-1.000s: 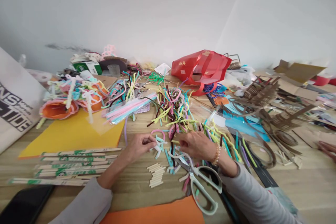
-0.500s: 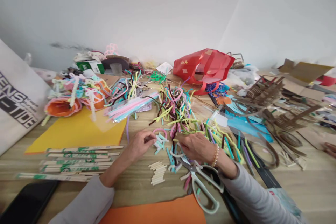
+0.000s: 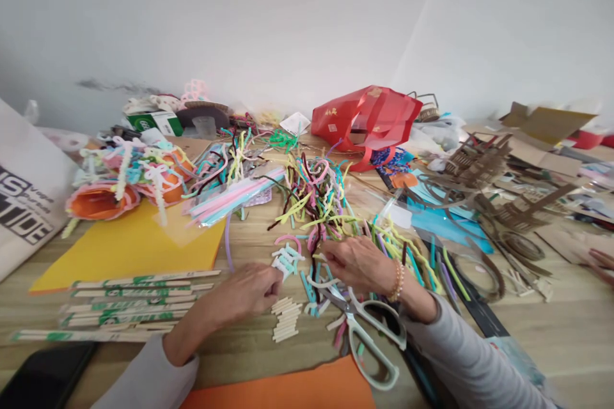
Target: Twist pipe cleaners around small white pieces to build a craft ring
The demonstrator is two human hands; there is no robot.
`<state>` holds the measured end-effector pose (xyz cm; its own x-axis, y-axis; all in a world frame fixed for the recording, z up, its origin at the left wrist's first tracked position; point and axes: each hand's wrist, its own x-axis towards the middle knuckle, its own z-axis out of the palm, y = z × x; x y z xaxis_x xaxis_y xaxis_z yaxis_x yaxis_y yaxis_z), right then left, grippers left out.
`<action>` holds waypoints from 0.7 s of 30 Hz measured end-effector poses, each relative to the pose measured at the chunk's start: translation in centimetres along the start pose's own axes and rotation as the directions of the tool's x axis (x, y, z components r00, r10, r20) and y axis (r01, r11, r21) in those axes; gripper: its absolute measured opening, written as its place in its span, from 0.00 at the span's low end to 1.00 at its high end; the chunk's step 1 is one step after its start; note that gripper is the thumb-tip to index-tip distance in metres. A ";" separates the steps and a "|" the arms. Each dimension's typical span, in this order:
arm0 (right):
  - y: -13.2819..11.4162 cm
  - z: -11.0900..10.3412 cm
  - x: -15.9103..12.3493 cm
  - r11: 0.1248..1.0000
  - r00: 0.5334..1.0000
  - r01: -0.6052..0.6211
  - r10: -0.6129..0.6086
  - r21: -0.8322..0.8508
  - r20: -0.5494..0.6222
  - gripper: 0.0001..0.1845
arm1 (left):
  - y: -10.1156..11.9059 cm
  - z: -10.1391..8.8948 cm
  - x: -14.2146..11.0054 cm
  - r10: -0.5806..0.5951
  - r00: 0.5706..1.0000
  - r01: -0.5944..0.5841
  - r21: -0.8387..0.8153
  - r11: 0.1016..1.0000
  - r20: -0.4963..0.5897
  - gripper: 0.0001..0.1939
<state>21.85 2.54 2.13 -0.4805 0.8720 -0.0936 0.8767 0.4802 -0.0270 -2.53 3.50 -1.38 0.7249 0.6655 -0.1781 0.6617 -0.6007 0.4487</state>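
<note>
My left hand is closed, fingertips turned down and hidden, just above a stack of short cut wooden sticks. Short pale blue and white pipe cleaner pieces lie beside its knuckles, with a curved pink pipe cleaner behind them. My right hand, a beaded bracelet on its wrist, has its fingers pinched at the edge of the pipe cleaner heap. Whatever it grips is too small to name. White-handled scissors lie spread on the table below this hand.
Paper-wrapped chopsticks, yellow sheets and a black phone lie left. An orange sheet is at the front edge. A red bag stands behind; brown cardboard strips lie right. Another person's hand shows far right.
My left hand has moved down towards me, its fingers now turned downward over the cut sticks. My right hand stays nearly in place. The view has shifted slightly.
</note>
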 end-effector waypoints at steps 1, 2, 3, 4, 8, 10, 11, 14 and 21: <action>0.1 -0.1 0.0 1.000 1.000 -0.003 0.004 0.014 -0.012 0.07 | 0.0 0.0 0.0 0.000 1.000 0.000 0.014 1.000 0.005 0.06; 0.3 -0.1 0.0 0.999 1.000 -0.013 0.013 0.030 -0.028 0.06 | 0.0 0.1 0.1 0.000 1.000 -0.001 0.027 1.000 0.010 0.06; 0.5 -0.2 -0.1 0.998 0.998 -0.030 0.032 0.050 -0.049 0.06 | 0.0 0.1 0.1 0.002 1.000 -0.002 0.038 0.999 0.015 0.06; 0.7 -0.4 -0.1 0.996 0.996 -0.049 0.055 0.076 -0.073 0.06 | 0.0 0.1 0.1 0.006 1.000 -0.007 0.046 0.999 0.020 0.07; 1.7 -1.0 -0.3 0.970 0.978 -0.089 0.128 0.226 -0.164 0.06 | 0.2 -0.2 0.0 0.034 0.999 -0.035 0.073 0.997 0.017 0.10; 2.1 -1.1 -0.3 0.954 0.974 -0.074 0.132 0.291 -0.184 0.06 | 0.3 -0.3 0.0 0.032 0.999 -0.033 0.062 0.998 0.017 0.09; 2.2 -1.2 -0.3 0.947 0.973 -0.067 0.132 0.315 -0.190 0.06 | 0.3 -0.3 0.0 0.027 0.999 -0.028 0.047 0.998 0.023 0.08; 2.3 -1.0 -0.2 0.936 0.973 -0.048 0.123 0.348 -0.197 0.05 | 0.3 -0.2 -0.1 0.017 0.999 -0.018 0.018 1.000 0.050 0.06; 1.8 -0.2 0.1 0.937 0.987 -0.003 0.060 0.350 -0.152 0.04 | -0.1 0.6 -0.2 0.055 0.998 -0.056 0.098 0.994 0.006 0.05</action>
<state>23.39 3.49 2.23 -0.4247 0.9035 0.0571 0.8302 0.4139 -0.3734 -2.62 3.12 -1.87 0.7614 0.6287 -0.1579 0.6359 -0.6771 0.3702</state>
